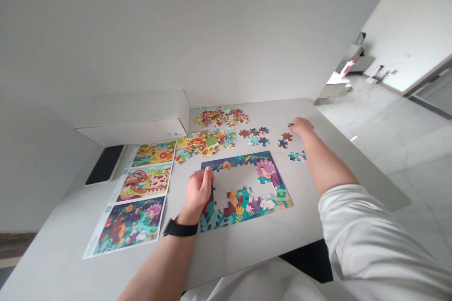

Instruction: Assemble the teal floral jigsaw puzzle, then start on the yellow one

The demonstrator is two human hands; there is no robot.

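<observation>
A partly assembled jigsaw puzzle (pixel 247 215) lies in front of me, its dark blue and teal border built around a bare gap. My left hand (pixel 198 189) is curled closed at the puzzle's left edge, thumb uppermost; whatever its fingers hold is hidden. Farther off to the right, my right hand (pixel 302 125) has its fingers closed on a small puzzle piece (pixel 290 125). Close by lie a reddish-brown piece (pixel 287 137), a dark blue piece (pixel 282 144) and some teal pieces (pixel 295 156). Several loose blue, teal and brown pieces (pixel 254 135) are spread between that hand and the piles.
Two heaps of mixed pieces, a far pile (pixel 221 116) and a nearer pile (pixel 205 142), sit beside a white box (pixel 134 120). A picture sheet (pixel 132 197) with three scenes lies left, next to a dark phone-like object (pixel 105 164). The table's right edge (pixel 356 150) drops to tiled floor.
</observation>
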